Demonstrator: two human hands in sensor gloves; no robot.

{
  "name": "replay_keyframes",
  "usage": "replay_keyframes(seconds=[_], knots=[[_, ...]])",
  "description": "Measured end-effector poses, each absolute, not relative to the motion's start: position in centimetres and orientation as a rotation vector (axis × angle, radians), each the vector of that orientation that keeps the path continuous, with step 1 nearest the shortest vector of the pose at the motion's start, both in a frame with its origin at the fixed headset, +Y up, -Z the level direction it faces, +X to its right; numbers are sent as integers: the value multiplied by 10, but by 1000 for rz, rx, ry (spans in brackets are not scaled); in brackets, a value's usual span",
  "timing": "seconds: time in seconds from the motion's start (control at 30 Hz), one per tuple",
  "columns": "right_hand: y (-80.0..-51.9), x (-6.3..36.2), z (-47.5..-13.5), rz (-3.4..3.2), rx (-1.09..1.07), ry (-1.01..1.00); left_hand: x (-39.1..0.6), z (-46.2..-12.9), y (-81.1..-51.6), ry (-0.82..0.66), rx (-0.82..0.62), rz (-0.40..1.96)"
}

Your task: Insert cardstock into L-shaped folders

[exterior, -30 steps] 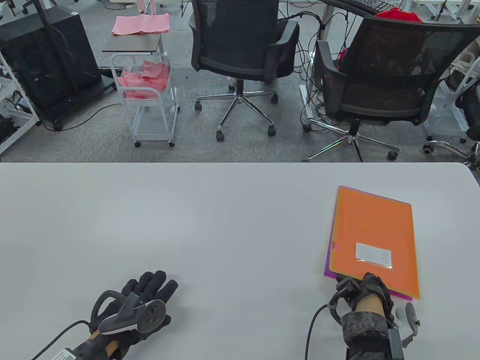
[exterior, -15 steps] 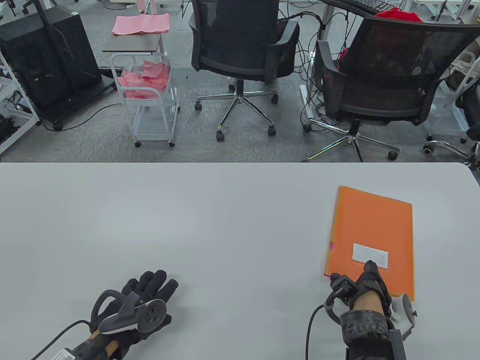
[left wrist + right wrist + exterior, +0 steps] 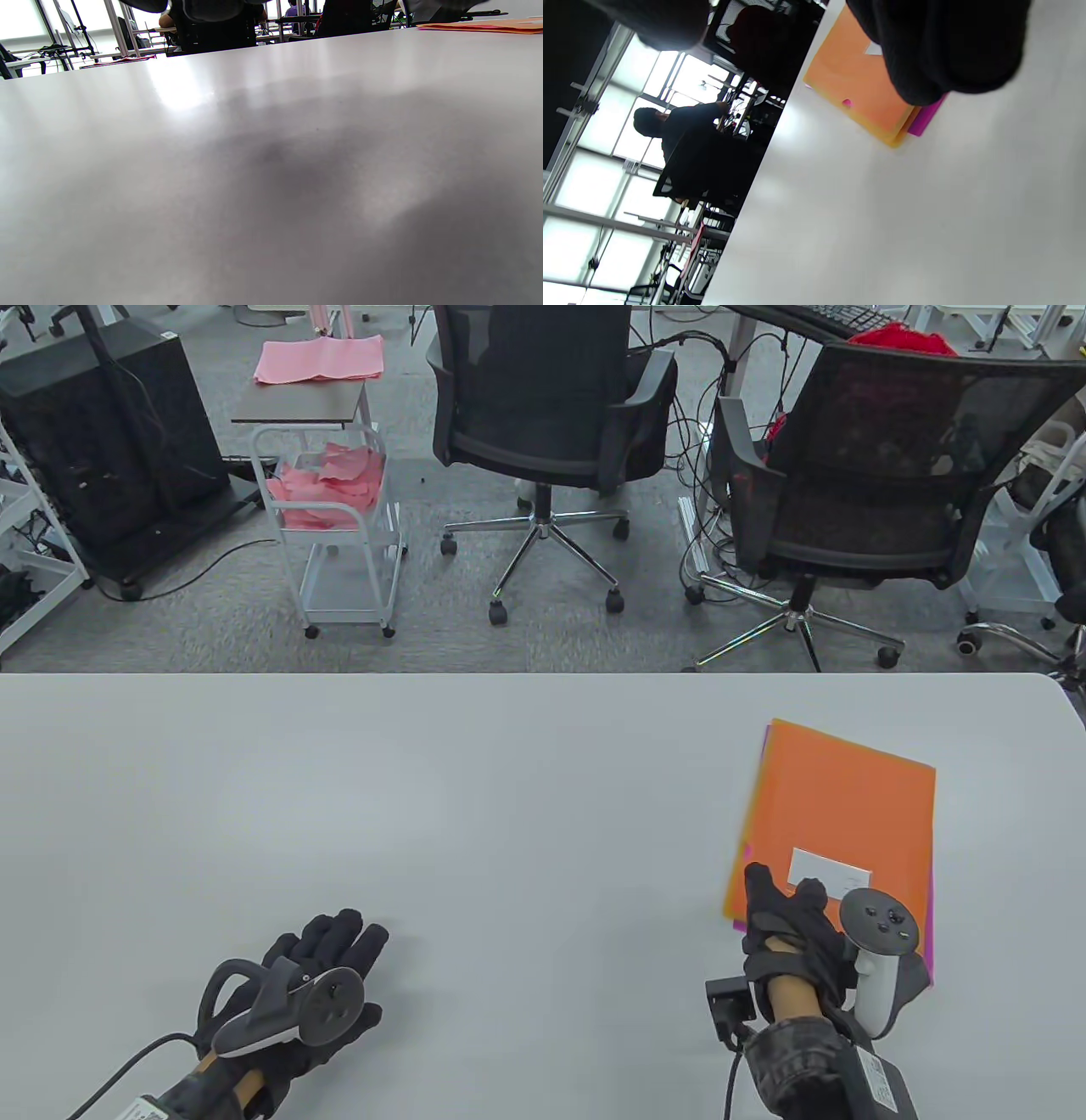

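An orange L-shaped folder (image 3: 836,806) with a white label (image 3: 827,869) lies on the right of the grey table (image 3: 509,780), on top of a magenta sheet (image 3: 929,937) that shows along its near right edge. My right hand (image 3: 789,912) grips the folder's near end, the thumb on top by the near-left corner. The right wrist view shows the folder (image 3: 848,80), the magenta corner (image 3: 927,118) and my dark fingers (image 3: 937,51) over it. My left hand (image 3: 327,954) rests flat and empty on the table at the near left. The folder also shows far off in the left wrist view (image 3: 479,25).
Two black office chairs (image 3: 551,415) (image 3: 857,475) stand behind the table's far edge. A white cart (image 3: 339,526) with pink sheets stands on the floor at the back left. The table's rounded right corner (image 3: 1060,691) is near the folder.
My right hand has turned so its tracker faces up and moved forward onto the folder's near-left corner. The orange folder has shifted slightly left over the magenta sheet. My left hand drew back a little.
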State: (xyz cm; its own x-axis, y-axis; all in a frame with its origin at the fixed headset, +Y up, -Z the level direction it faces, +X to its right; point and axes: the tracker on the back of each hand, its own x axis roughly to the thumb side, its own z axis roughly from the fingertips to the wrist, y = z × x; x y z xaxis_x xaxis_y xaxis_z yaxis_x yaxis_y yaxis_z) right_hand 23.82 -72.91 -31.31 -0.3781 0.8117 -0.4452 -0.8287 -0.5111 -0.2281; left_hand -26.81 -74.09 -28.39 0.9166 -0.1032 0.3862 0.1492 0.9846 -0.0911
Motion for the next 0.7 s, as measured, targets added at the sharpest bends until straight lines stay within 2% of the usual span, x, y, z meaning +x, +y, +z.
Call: replay_keyframes(seconds=[0.07, 0.23, 0.37, 0.6, 0.7], knots=[[-725, 226, -313, 2157, -588, 18, -270, -285, -738, -371, -115, -130], [-709, 193, -316, 2489, -338, 14, -276, -295, -724, -315, -96, -152], [-703, 168, -317, 2865, -178, -3, -272, -309, -711, -243, -76, -12], [-726, 156, -320, 3219, -111, 144, -264, -322, -718, -144, -39, -31], [-736, 157, -326, 3328, -119, 292, -273, -328, -729, -97, -153, -97]])
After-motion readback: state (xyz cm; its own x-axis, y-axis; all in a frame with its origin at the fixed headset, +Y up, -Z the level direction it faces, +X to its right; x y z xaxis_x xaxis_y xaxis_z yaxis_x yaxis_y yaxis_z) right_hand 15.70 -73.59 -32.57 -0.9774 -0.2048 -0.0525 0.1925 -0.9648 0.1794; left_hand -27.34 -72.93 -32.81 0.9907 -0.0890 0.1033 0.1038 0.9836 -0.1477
